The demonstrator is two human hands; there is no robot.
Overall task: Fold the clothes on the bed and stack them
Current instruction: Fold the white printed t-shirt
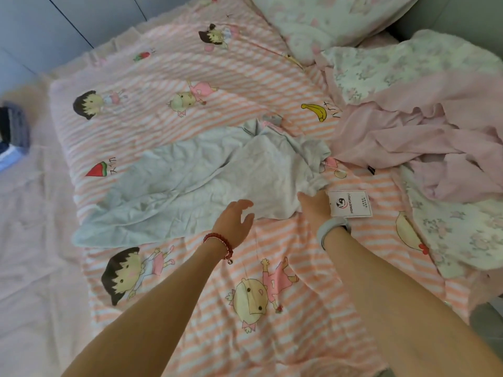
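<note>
A pale grey-blue garment point(190, 175) lies crumpled across the middle of the bed, with a white hang tag point(349, 204) at its right edge. My left hand point(235, 221), with a red bead bracelet on its wrist, hovers over the garment's near edge with relaxed fingers. My right hand point(315, 205), with a pale wristband, grips a bunch of the garment's right side next to the tag. A pink garment point(402, 145) lies in a heap to the right.
A pink striped cartoon sheet point(245, 308) covers the bed. A floral pillow point(326, 20) sits at the far end and a floral quilt point(408, 69) along the right side. Pale floor point(27, 254) lies left, with a dark object point(11, 126) on it.
</note>
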